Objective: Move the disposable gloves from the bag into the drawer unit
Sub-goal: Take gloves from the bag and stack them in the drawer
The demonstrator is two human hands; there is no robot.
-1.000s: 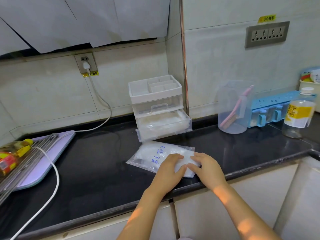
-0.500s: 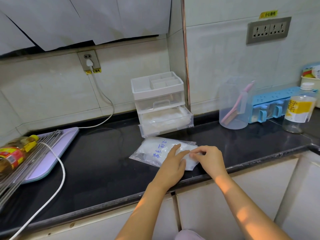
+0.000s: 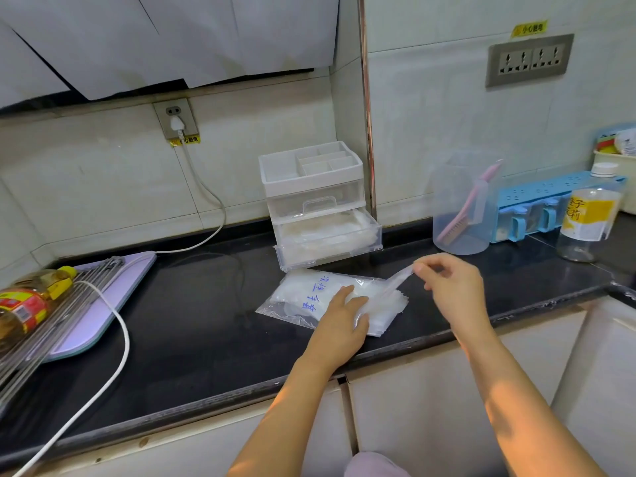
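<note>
Plastic glove [image 3: 398, 280] pinched by the right hand [image 3: 451, 287] was judged liable to drag others from the bag [image 3: 296, 290] pressed under the flat left hand [image 3: 340, 315].

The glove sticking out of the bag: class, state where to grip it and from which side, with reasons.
Pinch the free end of the glove from the right: the bag lies flat with its mouth facing right, so the film slides out while the left hand pins the bag.

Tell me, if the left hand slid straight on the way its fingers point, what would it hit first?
Probably the front of the open bottom drawer, after crossing the bag the left hand presses; depth is unclear.
</note>
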